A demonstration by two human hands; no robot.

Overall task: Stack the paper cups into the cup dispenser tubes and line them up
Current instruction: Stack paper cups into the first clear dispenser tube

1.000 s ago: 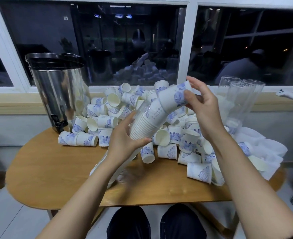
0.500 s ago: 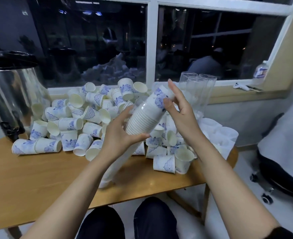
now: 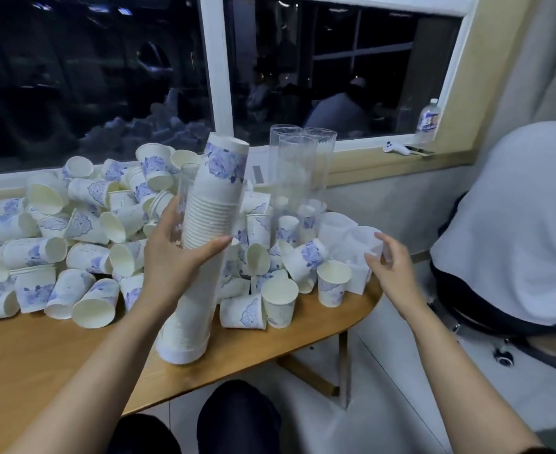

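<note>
My left hand (image 3: 175, 253) grips a clear dispenser tube (image 3: 191, 309) filled with a stack of white paper cups; the tube stands nearly upright, its base on the table. The stack's top (image 3: 226, 162) pokes out above the tube, showing blue flower print. My right hand (image 3: 389, 267) hovers with fingers apart at the table's right end, just beside white plastic lids (image 3: 352, 234), holding nothing. Three empty clear tubes (image 3: 298, 165) stand upright behind the pile. Several loose paper cups (image 3: 83, 231) lie heaped across the table.
The wooden table (image 3: 57, 365) has a rounded right end. A window sill (image 3: 368, 149) behind holds a small white object and a water bottle (image 3: 429, 117). A chair draped in white cloth (image 3: 512, 224) stands to the right. My knees show below the table edge.
My right hand let go of the stack's top and dropped to the right toward the lids. The tube was tipped from a slant to nearly upright. My view swung right, losing the steel urn.
</note>
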